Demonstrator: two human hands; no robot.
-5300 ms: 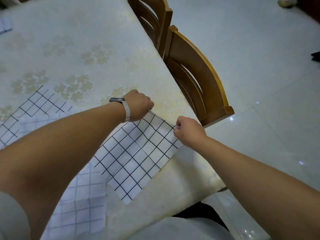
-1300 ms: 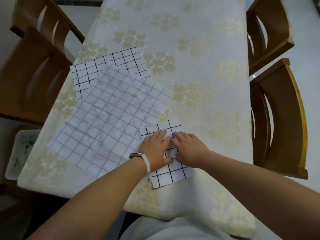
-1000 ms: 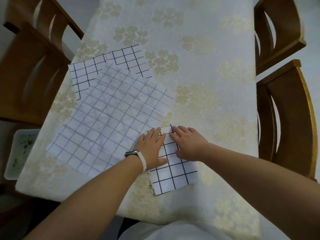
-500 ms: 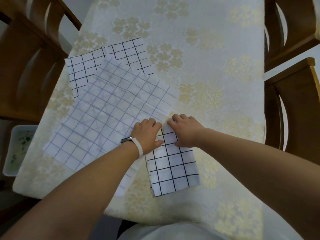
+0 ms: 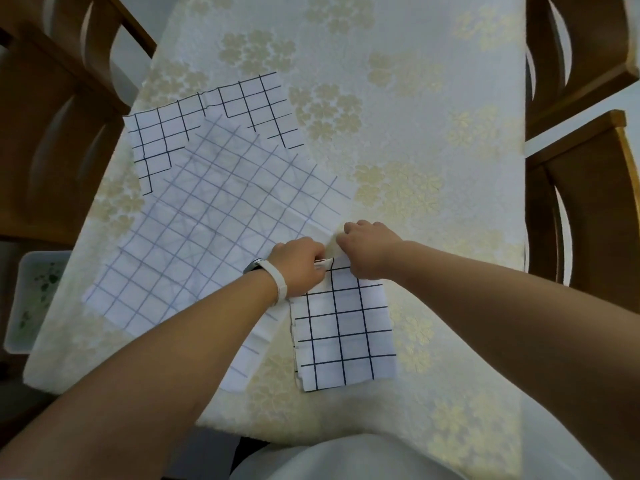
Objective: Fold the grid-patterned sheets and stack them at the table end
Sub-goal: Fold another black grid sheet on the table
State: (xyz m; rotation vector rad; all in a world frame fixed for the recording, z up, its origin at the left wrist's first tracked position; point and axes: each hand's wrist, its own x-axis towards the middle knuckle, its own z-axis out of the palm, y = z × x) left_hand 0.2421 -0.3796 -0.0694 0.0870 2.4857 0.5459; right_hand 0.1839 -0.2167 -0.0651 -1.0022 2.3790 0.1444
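Observation:
A folded white sheet with a black grid (image 5: pixel 343 330) lies on the table near me. My left hand (image 5: pixel 299 263), with a white watch band on the wrist, and my right hand (image 5: pixel 369 251) both grip its far edge with curled fingers. To the left a larger sheet with a pale grid (image 5: pixel 214 230) lies spread flat, partly under my left forearm. Behind it, another black-grid sheet (image 5: pixel 214 123) is partly covered by the pale one.
The table (image 5: pixel 415 133) wears a cream cloth with gold flowers. Wooden chairs stand on the left (image 5: pixel 52 133) and on the right (image 5: pixel 588 202). A white tray (image 5: pixel 31 299) sits on the floor at the left.
Both hands slid from the middle of the folded sheet up to its far edge, and their flat fingers have curled onto that edge. The view has shifted slightly.

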